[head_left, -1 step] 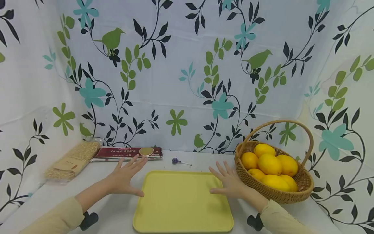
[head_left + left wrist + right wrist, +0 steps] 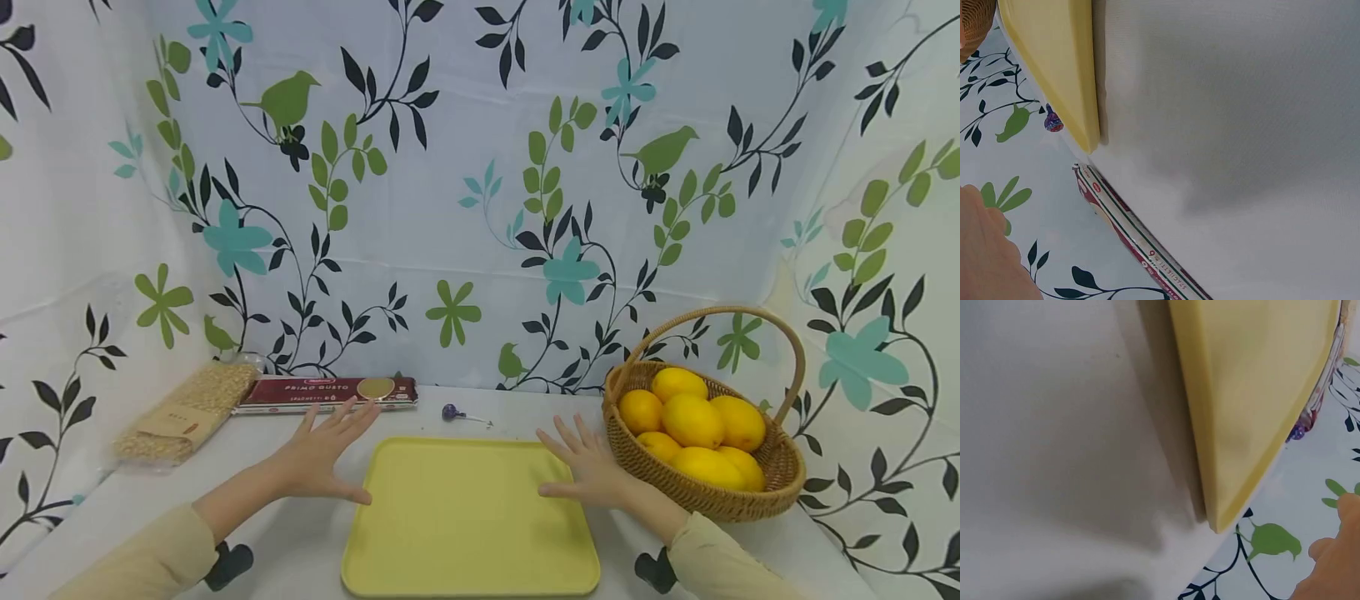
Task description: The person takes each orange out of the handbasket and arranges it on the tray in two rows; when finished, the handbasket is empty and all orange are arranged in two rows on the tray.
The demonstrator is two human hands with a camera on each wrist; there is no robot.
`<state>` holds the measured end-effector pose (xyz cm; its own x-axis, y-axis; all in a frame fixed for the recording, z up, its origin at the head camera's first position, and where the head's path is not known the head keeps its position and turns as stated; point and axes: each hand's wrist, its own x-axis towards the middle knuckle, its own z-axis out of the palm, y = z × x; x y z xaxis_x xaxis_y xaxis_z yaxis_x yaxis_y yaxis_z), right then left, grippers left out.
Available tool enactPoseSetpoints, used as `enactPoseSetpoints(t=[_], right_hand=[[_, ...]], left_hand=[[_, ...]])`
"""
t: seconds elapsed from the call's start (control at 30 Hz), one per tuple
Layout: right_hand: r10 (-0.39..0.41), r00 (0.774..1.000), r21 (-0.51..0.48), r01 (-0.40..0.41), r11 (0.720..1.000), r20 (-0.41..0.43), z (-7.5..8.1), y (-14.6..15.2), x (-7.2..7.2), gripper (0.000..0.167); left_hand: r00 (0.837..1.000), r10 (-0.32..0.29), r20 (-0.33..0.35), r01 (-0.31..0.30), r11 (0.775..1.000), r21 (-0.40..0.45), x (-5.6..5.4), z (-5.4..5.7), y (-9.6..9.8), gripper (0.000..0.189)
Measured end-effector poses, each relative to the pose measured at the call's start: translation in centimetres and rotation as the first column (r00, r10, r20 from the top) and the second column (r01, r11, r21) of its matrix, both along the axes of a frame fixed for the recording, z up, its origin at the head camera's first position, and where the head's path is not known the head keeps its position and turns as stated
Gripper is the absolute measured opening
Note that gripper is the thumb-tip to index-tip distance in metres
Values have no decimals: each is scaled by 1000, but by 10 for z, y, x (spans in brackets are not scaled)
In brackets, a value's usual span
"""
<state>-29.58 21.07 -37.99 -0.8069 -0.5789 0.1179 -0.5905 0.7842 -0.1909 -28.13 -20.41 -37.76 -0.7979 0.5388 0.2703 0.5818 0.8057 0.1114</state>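
Note:
A yellow rectangular tray point(image 2: 471, 517) lies on the white table between the two hands. The left hand point(image 2: 318, 458) hovers with spread fingers by the tray's left edge, its thumb tip overlapping the rim in the head view. On the other side, the right hand point(image 2: 588, 467) is held with fingers apart over the tray's right edge. Neither hand holds anything. Behind the tray lies a lollipop point(image 2: 450, 412) with a dark purple wrapper. In the left wrist view, part of the left hand point(image 2: 988, 250) shows at the lower left; the right hand point(image 2: 1335, 562) appears at the right wrist view's lower right.
A wicker basket point(image 2: 637, 450) with a tall handle, full of lemons point(image 2: 692, 422), stands at the right. A dark red spaghetti pack point(image 2: 322, 393) lies at the back left, beside a clear bag of grains point(image 2: 187, 412). A patterned curtain point(image 2: 480, 275) hangs behind the table.

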Motion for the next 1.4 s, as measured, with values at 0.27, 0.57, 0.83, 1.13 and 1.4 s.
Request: enactPoseSetpoints(t=[0.27, 0.57, 0.83, 1.13, 1.4], right_hand=[[17, 1000, -16, -17, 1000, -6, -3, 4, 0, 80], [6, 999, 41, -4, 999, -36, 3, 1, -3, 81], [23, 999, 31, -22, 999, -26, 19, 1, 4, 86], [18, 1000, -164, -17, 986, 4, 47, 22, 11, 91], [61, 995, -283, -82, 956, -84, 65, 36, 16, 77]], left_hand=[[999, -8, 36, 8, 1000, -1, 2, -5, 1, 108], [1000, 1, -11, -1, 1000, -17, 3, -8, -5, 109], [999, 11, 42, -14, 998, 69, 18, -5, -2, 109], [972, -19, 235, -121, 816, 566, 28, -17, 18, 94], [891, -280, 356, -32, 745, 667, 29, -38, 22, 76]])
